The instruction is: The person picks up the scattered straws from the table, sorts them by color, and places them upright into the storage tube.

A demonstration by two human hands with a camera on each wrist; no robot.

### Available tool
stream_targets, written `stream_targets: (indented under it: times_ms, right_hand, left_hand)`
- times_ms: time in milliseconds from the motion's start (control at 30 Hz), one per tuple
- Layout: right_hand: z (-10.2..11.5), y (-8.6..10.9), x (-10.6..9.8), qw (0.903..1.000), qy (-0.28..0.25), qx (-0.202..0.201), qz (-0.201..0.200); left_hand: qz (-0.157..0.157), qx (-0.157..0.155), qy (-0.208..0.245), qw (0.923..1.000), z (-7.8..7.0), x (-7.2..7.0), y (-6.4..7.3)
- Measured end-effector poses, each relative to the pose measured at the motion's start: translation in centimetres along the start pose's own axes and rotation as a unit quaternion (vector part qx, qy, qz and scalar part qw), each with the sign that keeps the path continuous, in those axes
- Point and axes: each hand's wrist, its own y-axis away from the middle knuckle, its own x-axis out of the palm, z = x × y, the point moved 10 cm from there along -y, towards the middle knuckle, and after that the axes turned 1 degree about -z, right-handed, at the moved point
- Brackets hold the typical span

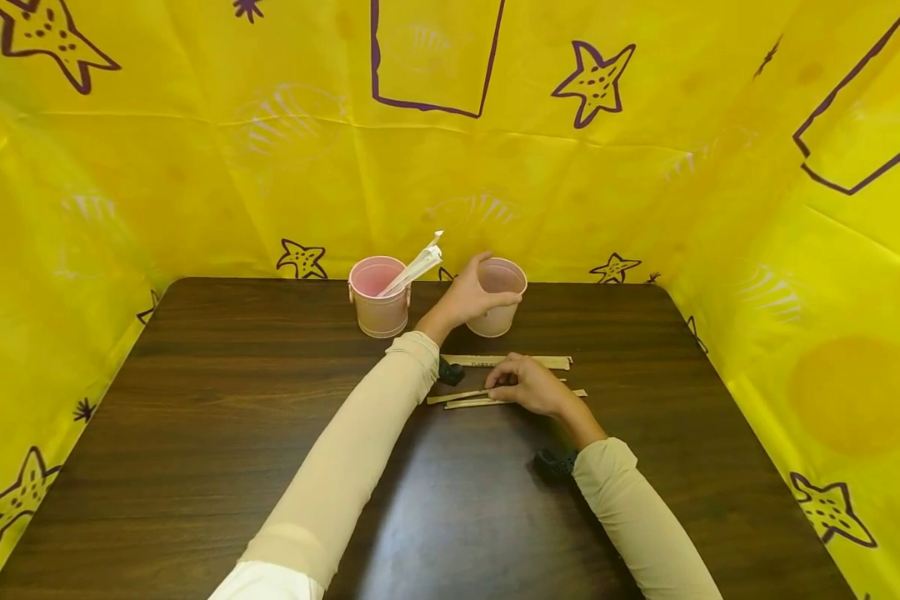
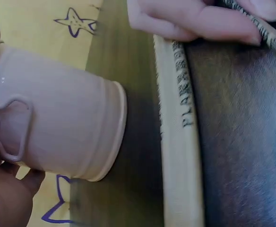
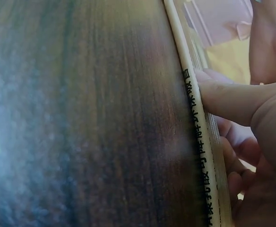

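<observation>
Near the far edge of the worktop [image 1: 195,400], the left hand [image 1: 467,297] grips a pail [image 1: 495,322]; the right hand [image 1: 532,388] pinches a packet [image 1: 457,397]. Neighbouring packets [image 1: 543,362], lying close, could snag.

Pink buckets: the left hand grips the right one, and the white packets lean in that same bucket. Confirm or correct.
Wrong bucket for the packets: the head view shows the white packets in the left bucket. The left hand does grip the right bucket.
</observation>
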Motion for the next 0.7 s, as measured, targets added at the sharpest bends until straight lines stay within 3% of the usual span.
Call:
stream_targets:
  times_ms: [233, 433, 567, 700]
  right_hand:
    - [0.0, -0.1, -0.1, 0.9999, 0.012, -0.002, 0.004]
    - [1.1, 0.4, -0.3, 0.9982, 0.052, -0.020, 0.021]
    - [1.8, 1.0, -1.0, 0.9970, 0.069, -0.034, 0.013]
    - [2.2, 1.8, -2.4, 0.9967, 0.077, -0.022, -0.002]
  left_hand:
    - [0.011, -0.011, 0.050, 0.9986, 0.3, 0.3, 0.0]
    - [0.026, -0.020, 0.033, 0.9989, 0.5, 0.6, 0.3]
    - [0.027, -0.016, 0.020, 0.9993, 0.5, 0.4, 0.5]
    - [0.027, -0.012, 0.018, 0.9994, 0.1, 0.2, 0.5]
